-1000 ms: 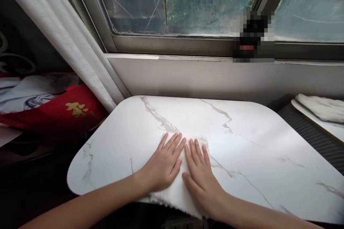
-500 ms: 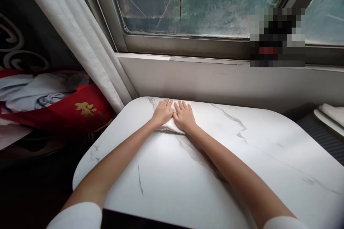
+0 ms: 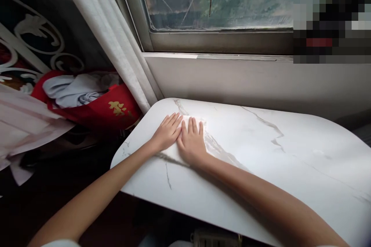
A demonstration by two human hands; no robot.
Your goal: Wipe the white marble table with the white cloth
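Note:
A folded white cloth (image 3: 176, 153) lies flat on a white marble-patterned table (image 3: 261, 154), toward its left end. My left hand (image 3: 167, 133) rests palm down on the cloth's left side, its fingers stretched out. Beside it, my right hand (image 3: 191, 141) presses flat on the cloth with fingers slightly spread. The two hands touch or nearly touch at the thumbs. Part of the cloth is hidden under both palms.
Behind the table a low wall rises to a window (image 3: 232, 4). A pale curtain (image 3: 107, 38) hangs at the left. Past it sits a red bag (image 3: 95, 117) with light clothes (image 3: 75, 88) inside. Pink fabric (image 3: 23, 119) hangs further left.
Both hands and the cloth have come back from the table's far edge toward me and slightly left. My view has shifted left, bringing more of the pink fabric into sight.

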